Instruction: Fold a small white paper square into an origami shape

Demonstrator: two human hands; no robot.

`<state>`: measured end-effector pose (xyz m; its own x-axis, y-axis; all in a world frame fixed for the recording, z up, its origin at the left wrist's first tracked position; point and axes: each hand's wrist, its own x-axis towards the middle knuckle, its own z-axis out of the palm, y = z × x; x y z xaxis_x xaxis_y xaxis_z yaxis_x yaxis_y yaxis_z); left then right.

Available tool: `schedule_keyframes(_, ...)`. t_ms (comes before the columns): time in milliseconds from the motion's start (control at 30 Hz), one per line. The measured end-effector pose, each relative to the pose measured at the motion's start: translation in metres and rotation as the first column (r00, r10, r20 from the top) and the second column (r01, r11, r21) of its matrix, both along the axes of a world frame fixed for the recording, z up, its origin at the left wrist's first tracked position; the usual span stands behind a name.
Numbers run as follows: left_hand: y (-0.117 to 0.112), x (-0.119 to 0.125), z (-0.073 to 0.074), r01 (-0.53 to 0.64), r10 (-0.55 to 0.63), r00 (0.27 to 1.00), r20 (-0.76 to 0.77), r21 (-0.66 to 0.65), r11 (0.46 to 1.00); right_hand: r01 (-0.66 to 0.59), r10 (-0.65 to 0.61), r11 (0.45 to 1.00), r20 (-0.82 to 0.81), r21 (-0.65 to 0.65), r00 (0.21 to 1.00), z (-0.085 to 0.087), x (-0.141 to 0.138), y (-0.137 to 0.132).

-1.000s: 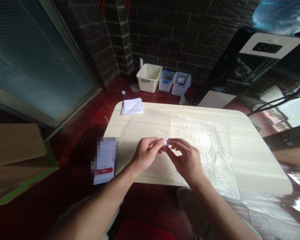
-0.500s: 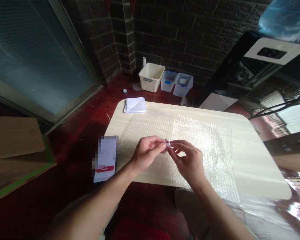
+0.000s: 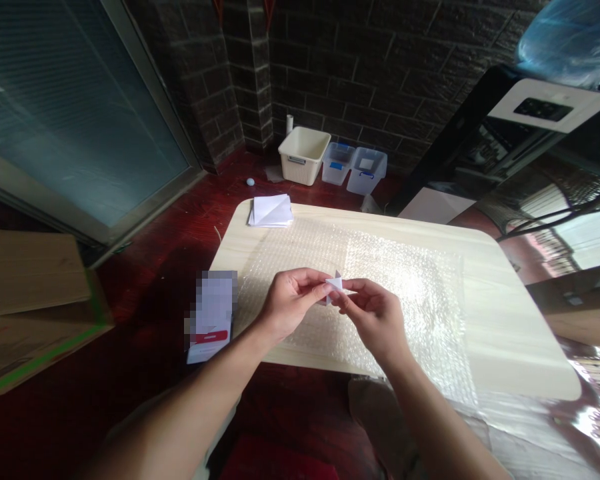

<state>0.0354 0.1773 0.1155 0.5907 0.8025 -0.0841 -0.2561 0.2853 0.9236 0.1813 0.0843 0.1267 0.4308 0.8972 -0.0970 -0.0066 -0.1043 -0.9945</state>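
Observation:
My left hand [image 3: 287,303] and my right hand [image 3: 373,313] meet above the near middle of a pale wooden table [image 3: 505,313]. Both pinch a small folded piece of white paper [image 3: 336,285] between thumb and fingertips. A pointed corner of the paper sticks up between the hands. Beneath them a sheet of clear bubble wrap [image 3: 405,280] covers much of the tabletop. A stack of white paper sheets [image 3: 270,211] lies at the table's far left corner.
A phone [image 3: 211,317] hangs over the table's left edge. On the red floor by the brick wall stand a cream basket [image 3: 304,155] and two clear plastic bins [image 3: 355,167]. A cardboard box [image 3: 30,307] sits at the left. A glass door fills the upper left.
The hands have turned the small folded paper, and more of it now shows, with a point sticking up. The view has shifted slightly.

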Motion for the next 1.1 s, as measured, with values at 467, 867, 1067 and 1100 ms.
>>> schedule_keyframes(467, 0.0, 0.0, -0.005, 0.012, -0.011, 0.999, -0.04, 0.011, 1.0, -0.004, 0.007, 1.0, -0.115, 0.025, 0.993, 0.001, 0.007, -0.002)
schedule_keyframes(867, 0.002, -0.003, 0.006, 0.082, -0.078, 0.997, 0.027, -0.199, 0.977, -0.183, 0.214, 0.976, -0.39, 0.116, 0.896, 0.013, 0.001, -0.003)
schedule_keyframes(1067, 0.0, -0.004, 0.006, 0.204, -0.189, 0.978, 0.088, -0.208, 0.957, -0.161, 0.184, 0.982, -0.309, 0.097, 0.933, 0.005, 0.0, -0.003)
schedule_keyframes(1100, 0.0, -0.005, 0.006, 0.237, -0.219, 0.97, 0.102, -0.221, 0.946, -0.157, 0.179, 0.983, -0.291, 0.098, 0.94, 0.005, -0.001, -0.003)
